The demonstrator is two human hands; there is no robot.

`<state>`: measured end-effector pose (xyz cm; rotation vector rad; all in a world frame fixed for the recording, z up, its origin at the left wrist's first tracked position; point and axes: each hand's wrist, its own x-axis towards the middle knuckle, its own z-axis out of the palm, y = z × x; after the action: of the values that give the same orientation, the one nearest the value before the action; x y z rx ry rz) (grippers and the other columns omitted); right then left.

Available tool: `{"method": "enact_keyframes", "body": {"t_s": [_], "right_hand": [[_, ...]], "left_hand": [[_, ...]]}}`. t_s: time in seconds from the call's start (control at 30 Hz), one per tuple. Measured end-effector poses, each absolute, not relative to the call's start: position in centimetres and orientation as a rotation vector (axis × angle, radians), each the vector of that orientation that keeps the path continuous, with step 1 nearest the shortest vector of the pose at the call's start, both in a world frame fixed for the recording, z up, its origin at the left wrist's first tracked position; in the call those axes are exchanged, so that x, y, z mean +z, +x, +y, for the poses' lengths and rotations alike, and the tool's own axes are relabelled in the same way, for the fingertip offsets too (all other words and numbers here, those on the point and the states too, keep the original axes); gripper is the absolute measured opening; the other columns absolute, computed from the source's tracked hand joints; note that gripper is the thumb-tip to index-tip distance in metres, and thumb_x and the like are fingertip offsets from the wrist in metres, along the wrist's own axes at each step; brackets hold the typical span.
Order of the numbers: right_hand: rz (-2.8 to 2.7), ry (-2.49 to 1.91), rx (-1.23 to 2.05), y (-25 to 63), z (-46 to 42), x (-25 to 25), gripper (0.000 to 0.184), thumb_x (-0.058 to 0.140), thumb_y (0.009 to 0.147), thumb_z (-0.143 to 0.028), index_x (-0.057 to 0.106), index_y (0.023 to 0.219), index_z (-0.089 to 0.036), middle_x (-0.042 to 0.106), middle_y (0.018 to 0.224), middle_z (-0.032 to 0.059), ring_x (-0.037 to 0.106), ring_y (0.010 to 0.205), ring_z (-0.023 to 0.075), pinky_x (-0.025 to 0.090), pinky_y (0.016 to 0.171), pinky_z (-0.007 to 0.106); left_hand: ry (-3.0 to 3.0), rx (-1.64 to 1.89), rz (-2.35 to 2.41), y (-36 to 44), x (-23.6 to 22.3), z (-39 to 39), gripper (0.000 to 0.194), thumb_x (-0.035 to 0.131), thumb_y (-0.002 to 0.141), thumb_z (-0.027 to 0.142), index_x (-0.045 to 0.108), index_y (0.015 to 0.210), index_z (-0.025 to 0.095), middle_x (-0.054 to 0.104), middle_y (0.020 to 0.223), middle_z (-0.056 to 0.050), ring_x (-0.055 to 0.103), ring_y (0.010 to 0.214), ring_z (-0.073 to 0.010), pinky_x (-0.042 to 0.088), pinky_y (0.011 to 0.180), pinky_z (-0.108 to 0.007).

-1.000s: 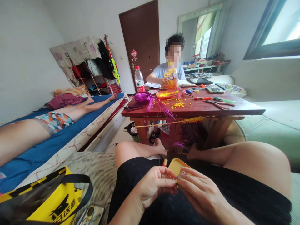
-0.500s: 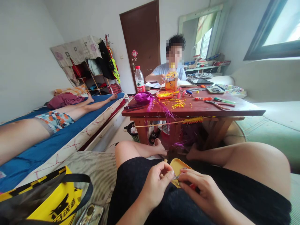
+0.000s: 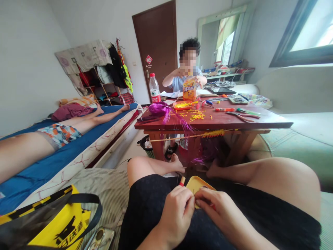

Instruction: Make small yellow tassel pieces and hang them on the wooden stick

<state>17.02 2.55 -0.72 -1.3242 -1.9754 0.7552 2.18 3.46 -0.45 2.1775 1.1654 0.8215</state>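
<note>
Both hands meet over my lap, which is covered in black cloth. My left hand [image 3: 177,211] is closed in a pinch, thumb and fingers pressed on something tiny that I cannot make out. My right hand [image 3: 221,211] is pinched too, fingertips touching the left hand's at the near edge of a small yellow tray [image 3: 199,183] that rests on my lap. A thin dark thread or wire rises between the fingertips. A red-tipped stick [image 3: 182,180] pokes out just behind the left hand.
A red-brown wooden table [image 3: 234,121] stands ahead with purple fibre [image 3: 160,108], yellow bits, tools and a water bottle [image 3: 154,89]. A person sits behind it holding an orange drink bottle [image 3: 189,89]. Another person lies on the blue bed [image 3: 39,173] at left. A yellow bag [image 3: 62,222] is beside me.
My hands have slid a little lower and closer, covering more of the yellow tray. The person at the table has lifted both hands to the orange bottle's top.
</note>
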Motion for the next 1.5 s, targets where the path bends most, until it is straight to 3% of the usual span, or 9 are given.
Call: {"method": "enact_keyframes", "body": {"t_s": [0.23,0.77,0.97,1.07,1.13,1.2,1.27,1.33,1.5], "right_hand": [[-1.986,-1.339,0.68,16.5,2.4,-0.1,0.019,0.046,0.077,-0.012,0.059,0.066,-0.019,0.063,0.063,0.0003,0.057,0.057,0.015,0.043,0.053,0.022],[-1.88,-1.366,0.899,16.2,2.2,0.2,0.017,0.046,0.079,-0.016,0.062,0.071,-0.017,0.064,0.066,0.0016,0.057,0.062,0.0165,0.042,0.059,0.025],[-1.803,-1.278,0.948,16.2,2.2,-0.4,0.019,0.045,0.08,-0.02,0.058,0.067,-0.017,0.058,0.063,0.0008,0.052,0.061,0.0153,0.04,0.058,0.025],[-1.683,-1.233,1.053,16.4,2.5,-0.7,0.023,0.045,0.082,-0.029,0.056,0.066,-0.017,0.052,0.061,-0.0009,0.047,0.059,0.0141,0.038,0.055,0.024],[-1.581,-1.176,1.118,16.6,2.6,-1.0,0.026,0.048,0.082,-0.034,0.057,0.063,-0.017,0.049,0.062,-0.0007,0.046,0.061,0.0143,0.039,0.057,0.025],[-1.464,-1.111,1.172,16.6,2.6,-1.2,0.028,0.054,0.078,-0.038,0.058,0.06,-0.017,0.049,0.066,0.0001,0.045,0.065,0.0149,0.04,0.062,0.026],[-1.348,-1.058,1.235,16.5,2.5,-1.4,0.029,0.059,0.074,-0.041,0.061,0.059,-0.017,0.049,0.068,0.0009,0.046,0.068,0.0157,0.041,0.065,0.027],[-1.252,-1.024,1.304,16.1,2.3,-1.6,0.029,0.063,0.071,-0.044,0.063,0.058,-0.017,0.051,0.066,0.0011,0.047,0.069,0.0161,0.041,0.067,0.028],[-1.036,-0.97,1.467,15.3,1.9,-2.1,0.033,0.07,0.06,-0.048,0.063,0.056,-0.016,0.049,0.06,-0.0005,0.046,0.058,0.0129,0.04,0.056,0.025]], "left_hand": [[2.423,0.877,1.144,1.7,-0.9,3.3,0.024,0.035,0.086,0.013,0.05,0.068,0.018,0.055,0.068,-0.004,0.046,0.067,-0.0163,0.035,0.062,-0.028],[2.591,0.779,1.123,1.0,-1.1,3.2,0.025,0.033,0.087,0.014,0.05,0.069,0.016,0.053,0.069,-0.006,0.046,0.071,-0.0172,0.038,0.066,-0.029],[2.584,0.736,1.144,1.2,0.0,3.8,0.025,0.033,0.087,0.015,0.048,0.068,0.018,0.053,0.068,-0.004,0.047,0.07,-0.0168,0.038,0.068,-0.029],[2.554,0.916,1.242,1.0,1.5,3.1,0.016,0.036,0.084,0.013,0.049,0.076,0.019,0.055,0.076,-0.004,0.048,0.075,-0.0182,0.036,0.073,-0.032],[2.485,1.188,1.254,0.8,1.9,2.0,0.014,0.037,0.082,0.014,0.05,0.083,0.019,0.056,0.083,-0.006,0.049,0.079,-0.0195,0.036,0.074,-0.033],[2.38,1.303,1.219,0.9,1.5,0.9,0.017,0.036,0.082,0.017,0.052,0.075,0.02,0.055,0.071,-0.004,0.049,0.07,-0.0181,0.036,0.07,-0.031],[2.088,1.116,1.223,1.2,0.4,0.4,0.022,0.038,0.085,0.023,0.053,0.07,0.019,0.054,0.065,-0.002,0.048,0.063,-0.0158,0.037,0.063,-0.027],[1.683,0.898,1.156,1.7,-1.1,0.6,0.022,0.042,0.085,0.033,0.056,0.077,0.018,0.056,0.069,-0.002,0.049,0.065,-0.0149,0.038,0.062,-0.025],[1.15,0.934,0.93,2.6,-3.6,1.6,0.035,0.054,0.076,0.049,0.057,0.076,0.014,0.049,0.066,0.0,0.046,0.067,-0.0122,0.038,0.065,-0.024]]}}
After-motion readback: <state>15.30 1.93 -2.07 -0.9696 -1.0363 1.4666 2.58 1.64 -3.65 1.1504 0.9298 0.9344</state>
